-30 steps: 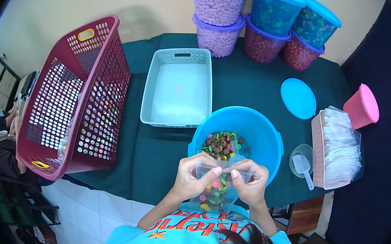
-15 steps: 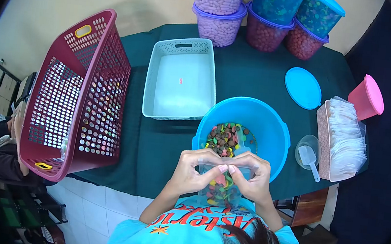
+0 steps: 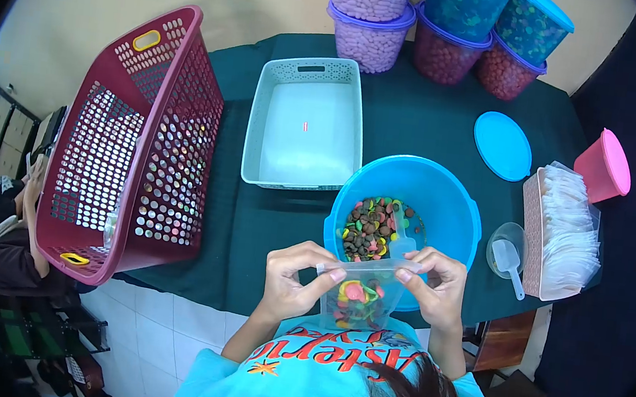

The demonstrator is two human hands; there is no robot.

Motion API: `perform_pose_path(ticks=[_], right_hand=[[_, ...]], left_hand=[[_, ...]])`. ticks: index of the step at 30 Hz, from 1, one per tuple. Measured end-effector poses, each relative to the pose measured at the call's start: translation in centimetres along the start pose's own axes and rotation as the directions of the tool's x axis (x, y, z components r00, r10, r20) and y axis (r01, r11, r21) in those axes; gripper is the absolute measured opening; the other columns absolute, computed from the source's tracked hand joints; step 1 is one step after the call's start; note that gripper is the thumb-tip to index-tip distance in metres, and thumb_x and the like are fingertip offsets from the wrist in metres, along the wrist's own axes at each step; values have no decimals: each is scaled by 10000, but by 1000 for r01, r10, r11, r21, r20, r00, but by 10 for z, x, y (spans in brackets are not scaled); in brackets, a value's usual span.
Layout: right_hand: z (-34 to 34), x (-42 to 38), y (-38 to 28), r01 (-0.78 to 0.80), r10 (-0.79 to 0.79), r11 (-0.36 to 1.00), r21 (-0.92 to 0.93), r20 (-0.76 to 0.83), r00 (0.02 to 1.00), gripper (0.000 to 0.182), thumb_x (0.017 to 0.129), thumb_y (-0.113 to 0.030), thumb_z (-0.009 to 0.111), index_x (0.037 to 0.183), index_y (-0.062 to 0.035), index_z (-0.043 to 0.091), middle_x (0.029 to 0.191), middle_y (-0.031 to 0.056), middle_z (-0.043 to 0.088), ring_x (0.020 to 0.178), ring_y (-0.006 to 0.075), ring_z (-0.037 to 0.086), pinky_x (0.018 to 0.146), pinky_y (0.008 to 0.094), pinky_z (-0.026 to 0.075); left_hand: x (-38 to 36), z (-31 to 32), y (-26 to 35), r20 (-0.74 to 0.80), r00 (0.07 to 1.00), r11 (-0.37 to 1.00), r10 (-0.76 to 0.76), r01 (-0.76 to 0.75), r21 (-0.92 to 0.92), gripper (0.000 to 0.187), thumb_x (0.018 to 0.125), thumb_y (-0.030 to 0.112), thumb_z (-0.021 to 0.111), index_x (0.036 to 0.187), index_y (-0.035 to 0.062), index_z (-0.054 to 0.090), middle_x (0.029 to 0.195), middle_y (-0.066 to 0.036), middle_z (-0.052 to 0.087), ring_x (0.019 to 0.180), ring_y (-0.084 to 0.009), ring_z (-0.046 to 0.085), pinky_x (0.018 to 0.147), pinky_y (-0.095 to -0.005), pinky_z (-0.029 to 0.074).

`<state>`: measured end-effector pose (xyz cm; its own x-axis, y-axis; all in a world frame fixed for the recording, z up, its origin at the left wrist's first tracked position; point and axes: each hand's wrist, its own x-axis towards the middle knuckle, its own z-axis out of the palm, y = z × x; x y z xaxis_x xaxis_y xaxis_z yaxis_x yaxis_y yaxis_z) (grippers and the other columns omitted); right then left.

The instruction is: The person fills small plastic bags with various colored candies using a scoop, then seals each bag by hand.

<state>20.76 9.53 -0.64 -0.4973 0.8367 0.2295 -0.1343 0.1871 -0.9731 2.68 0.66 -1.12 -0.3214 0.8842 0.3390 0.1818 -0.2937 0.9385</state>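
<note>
A clear plastic bag [image 3: 357, 303] with colourful candies in its lower part hangs upright in front of my chest. My left hand [image 3: 298, 280] pinches the left end of its top edge between thumb and finger. At the other end of that edge, my right hand [image 3: 434, 287] has the same kind of pinch. Just beyond the hands stands a blue tub [image 3: 452, 213]. Brown, green, yellow and pink candies [image 3: 369, 231] lie at its bottom left, with a translucent scoop [image 3: 402, 242] among them.
A pale green basket [image 3: 306, 131] and a tall maroon basket [image 3: 172, 152] stand to the left. On the right are a blue lid [image 3: 502, 146], a small bowl with a scoop [image 3: 507, 256], stacked bags [image 3: 566, 236] and a pink container [image 3: 604, 167]. Candy tubs [image 3: 369, 41] line the back. Another person [image 3: 21, 256] sits far left.
My hands have moved apart along the bag's top edge, which is now stretched between them. The thumbs were close together at its middle before. The view has shifted slightly.
</note>
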Motion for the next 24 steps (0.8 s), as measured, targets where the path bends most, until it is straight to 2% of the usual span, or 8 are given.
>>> perform_pose_path(ticks=[5, 7, 12, 14, 16, 20, 21, 24], right_hand=[[3, 0, 3, 15, -15, 1000, 18, 6, 1000, 113, 656, 10, 662, 605, -12, 564, 627, 77, 593, 611, 132, 549, 688, 285, 423], [4, 1, 5, 21, -21, 1000, 16, 22, 1000, 117, 662, 10, 660, 615, -11, 555, 639, 78, 593, 610, 132, 550, 677, 270, 422], [9, 11, -7, -3, 6, 997, -78, 39, 999, 126, 686, 14, 644, 752, 2, 537, 732, 68, 575, 685, 116, 539, 657, 232, 419], [5, 12, -10, -8, 8, 1000, 5, -7, 1000, 157, 693, 36, 611, 793, 1, 496, 783, 67, 523, 740, 124, 511, 702, 243, 411], [-2, 9, -2, -64, 64, 998, -8, 10, 998, 127, 712, 7, 594, 775, -2, 484, 770, 61, 514, 738, 116, 497, 688, 234, 399], [2, 3, 5, -38, 60, 984, -171, 122, 991, 101, 701, -14, 600, 713, 0, 501, 686, 65, 544, 661, 124, 517, 622, 246, 398], [5, 6, 4, -27, 50, 986, -163, 142, 989, 101, 701, -14, 600, 713, 0, 501, 686, 65, 544, 661, 124, 517, 622, 246, 398], [7, 6, -4, 54, 8, 958, -281, 213, 977, 90, 695, -17, 585, 706, -2, 498, 673, 64, 530, 646, 125, 506, 600, 246, 394]], left_hand=[[-3, -13, -3, -73, 996, 998, 44, -47, -40, 53, 655, -23, 654, 699, -17, 625, 668, -115, 612, 578, -142, 577, 516, -229, 435], [-2, -26, 2, 113, 993, 993, 16, -29, 117, 33, 680, -33, 636, 709, -28, 621, 677, -114, 609, 529, -116, 563, 449, -204, 421], [-2, -55, 41, -223, 969, 994, -103, 93, -56, 24, 732, -43, 593, 746, -39, 612, 723, -112, 586, 462, -83, 533, 368, -175, 411], [-10, -78, 60, -542, 827, 988, 149, -149, 44, 41, 757, -67, 546, 777, -38, 567, 746, -126, 565, 462, -114, 542, 364, -190, 425], [-16, -101, 80, -715, 523, 874, 464, -403, 273, 36, 803, -5, 517, 811, -29, 543, 744, -128, 542, 464, -139, 550, 376, -201, 444], [-30, -137, 123, -675, 27, 654, 737, -279, 703, 111, 818, 60, 539, 869, -37, 545, 778, -110, 551, 557, -140, 577, 450, -214, 471], [-30, -145, 125, -666, 11, 643, 746, -270, 716, 111, 818, 60, 539, 869, -37, 545, 778, -110, 551, 557, -140, 577, 450, -214, 471], [-25, -164, 110, -826, 313, 855, 469, 76, 514, 251, 773, 13, 583, 1010, -35, 516, 861, -87, 530, 684, -137, 590, 614, -219, 482]])
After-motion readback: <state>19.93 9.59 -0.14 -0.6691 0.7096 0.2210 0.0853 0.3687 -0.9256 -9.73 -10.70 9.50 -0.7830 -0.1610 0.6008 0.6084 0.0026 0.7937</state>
